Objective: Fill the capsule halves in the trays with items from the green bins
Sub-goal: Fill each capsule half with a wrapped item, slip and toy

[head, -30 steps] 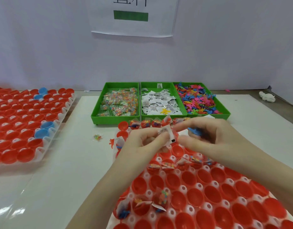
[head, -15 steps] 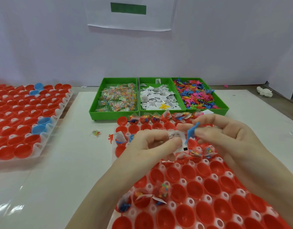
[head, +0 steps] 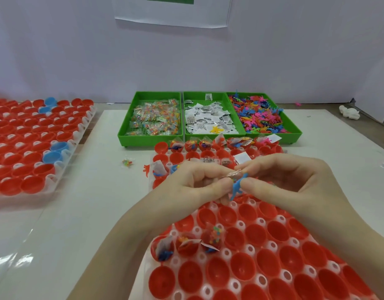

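Note:
My left hand (head: 193, 185) and my right hand (head: 286, 180) meet fingertip to fingertip above the near tray (head: 225, 254) of red capsule halves. My right thumb and forefinger pinch a small blue plastic figure (head: 237, 187). A clear packet (head: 232, 174) sits between the fingertips of both hands. Three green bins stand behind the tray: bead packets (head: 154, 120) on the left, white paper slips (head: 208, 120) in the middle, coloured plastic figures (head: 260, 115) on the right. Some halves in the far rows and three near the left edge hold items.
A second tray (head: 31, 144) of red and a few blue capsule halves lies at the left. A loose bead packet (head: 127, 163) and an orange figure (head: 146, 169) lie on the white mat. A white object (head: 349, 112) sits at the far right.
The white slip seen earlier at my left fingertips is no longer visible. The blue figure now hangs down from my right fingers, and both hands have drawn closer together over the tray.

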`<control>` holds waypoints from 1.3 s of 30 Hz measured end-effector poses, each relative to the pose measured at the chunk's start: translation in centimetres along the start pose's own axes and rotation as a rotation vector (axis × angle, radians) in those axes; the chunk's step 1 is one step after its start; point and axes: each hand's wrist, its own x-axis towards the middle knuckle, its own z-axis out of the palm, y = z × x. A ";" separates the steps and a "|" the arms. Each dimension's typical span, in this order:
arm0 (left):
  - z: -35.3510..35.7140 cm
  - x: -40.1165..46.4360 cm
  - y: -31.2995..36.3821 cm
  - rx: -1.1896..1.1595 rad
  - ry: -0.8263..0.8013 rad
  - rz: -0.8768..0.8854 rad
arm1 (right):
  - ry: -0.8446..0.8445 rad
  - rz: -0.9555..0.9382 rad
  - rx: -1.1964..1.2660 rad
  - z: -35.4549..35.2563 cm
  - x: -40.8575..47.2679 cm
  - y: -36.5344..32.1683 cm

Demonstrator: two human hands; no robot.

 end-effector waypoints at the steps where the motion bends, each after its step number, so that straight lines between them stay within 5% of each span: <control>1: 0.0 0.0 0.0 0.009 -0.005 -0.017 | 0.008 -0.007 -0.003 0.0 -0.1 0.1; 8: -0.2 0.0 -0.3 0.011 -0.030 -0.074 | 0.064 0.052 0.029 0.4 0.0 0.9; 19: -0.8 0.9 -0.9 0.073 0.454 0.169 | 0.028 0.076 0.031 0.4 5.0 0.2; 27: -2.3 1.0 -1.6 -0.075 0.652 0.154 | -0.279 -0.084 -0.935 1.3 3.8 3.4; 39: -1.8 1.1 -1.7 -0.041 0.606 0.133 | -0.367 -0.152 -0.955 2.0 3.2 3.7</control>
